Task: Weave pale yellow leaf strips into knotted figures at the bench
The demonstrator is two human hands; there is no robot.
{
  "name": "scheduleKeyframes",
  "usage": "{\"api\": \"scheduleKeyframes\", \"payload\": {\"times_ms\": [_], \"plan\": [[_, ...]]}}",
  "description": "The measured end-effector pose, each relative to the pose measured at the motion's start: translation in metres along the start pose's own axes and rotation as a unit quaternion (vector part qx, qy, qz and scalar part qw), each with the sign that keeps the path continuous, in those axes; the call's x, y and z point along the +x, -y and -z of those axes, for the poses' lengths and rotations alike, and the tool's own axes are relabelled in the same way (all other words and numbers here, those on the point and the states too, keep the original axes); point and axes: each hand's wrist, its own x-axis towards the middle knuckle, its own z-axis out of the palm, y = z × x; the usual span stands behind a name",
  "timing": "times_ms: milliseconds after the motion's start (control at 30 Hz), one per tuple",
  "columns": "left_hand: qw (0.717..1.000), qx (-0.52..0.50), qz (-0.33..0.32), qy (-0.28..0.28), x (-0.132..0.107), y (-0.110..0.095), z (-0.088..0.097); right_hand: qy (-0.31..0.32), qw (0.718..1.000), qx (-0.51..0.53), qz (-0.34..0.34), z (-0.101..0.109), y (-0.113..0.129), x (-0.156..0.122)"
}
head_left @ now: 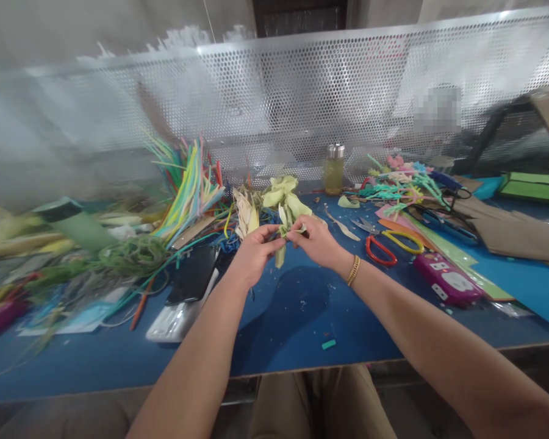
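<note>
Both my hands meet over the middle of the blue table [274,341], fingers pinched on a pale green leafy bunch [281,195] that looks like dried husk or an artificial flower. My left hand [258,250] grips its lower part from the left, thumb and fingers closed. Close beside it, my right hand [318,241] pinches the same bunch from the right. A short piece of the pale green material hangs below the fingertips. Behind my left hand lies a bundle of beige, dry-looking strips [244,210]. The exact spot between the fingertips is partly hidden.
Scissors with red and yellow handles [380,249] and a purple case [446,279] lie right. A lidded bottle [334,171] stands at the back, before a perforated metal screen [293,91]. Left are a black phone [194,274], colourful strips [187,195] and a green roll [75,225].
</note>
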Motion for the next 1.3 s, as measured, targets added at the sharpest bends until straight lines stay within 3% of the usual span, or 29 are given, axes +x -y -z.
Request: {"api": "scheduleKeyframes", "payload": {"times_ms": [167,267,367,467,533,633,767,867,967,1100,1233,1300], "plan": [[0.998,-0.061,0.005,-0.018,-0.001,0.004,-0.008,-0.028,0.999,0.009,0.012,-0.004,-0.001,0.0],[0.996,-0.087,0.01,-0.03,-0.001,0.005,-0.012,-0.046,0.992,0.115,-0.038,-0.008,-0.002,-0.001],[0.99,-0.131,0.015,-0.052,0.001,0.004,-0.013,-0.06,0.962,0.253,-0.086,-0.013,-0.005,-0.001],[0.978,-0.187,0.007,-0.09,0.005,0.003,-0.011,-0.069,0.947,0.291,-0.12,-0.018,-0.007,-0.002],[0.973,-0.204,0.002,-0.106,0.007,0.003,-0.01,-0.081,0.967,0.217,-0.109,-0.02,-0.006,-0.005],[0.973,-0.197,-0.006,-0.119,0.009,0.005,-0.008,-0.082,0.997,-0.009,0.009,-0.02,0.004,-0.011],[0.977,-0.148,-0.045,-0.147,0.012,0.009,-0.005,-0.032,0.951,-0.279,0.129,-0.016,0.023,-0.018],[0.983,-0.071,-0.078,-0.148,0.013,0.011,-0.002,-0.057,0.924,-0.333,0.182,-0.011,0.027,-0.016],[0.989,0.007,-0.073,-0.127,0.012,0.01,0.001,-0.089,0.937,-0.289,0.176,-0.007,0.02,-0.012],[0.996,0.044,-0.027,-0.068,0.008,0.005,0.004,-0.078,0.974,-0.192,0.089,-0.007,0.008,-0.008],[0.999,0.046,0.01,-0.027,0.004,-0.001,0.008,-0.042,0.998,-0.036,0.014,-0.007,0.003,-0.006],[0.999,0.05,0.019,-0.008,0.002,-0.006,0.01,-0.02,0.996,0.071,-0.043,-0.006,0.003,-0.004]]}}
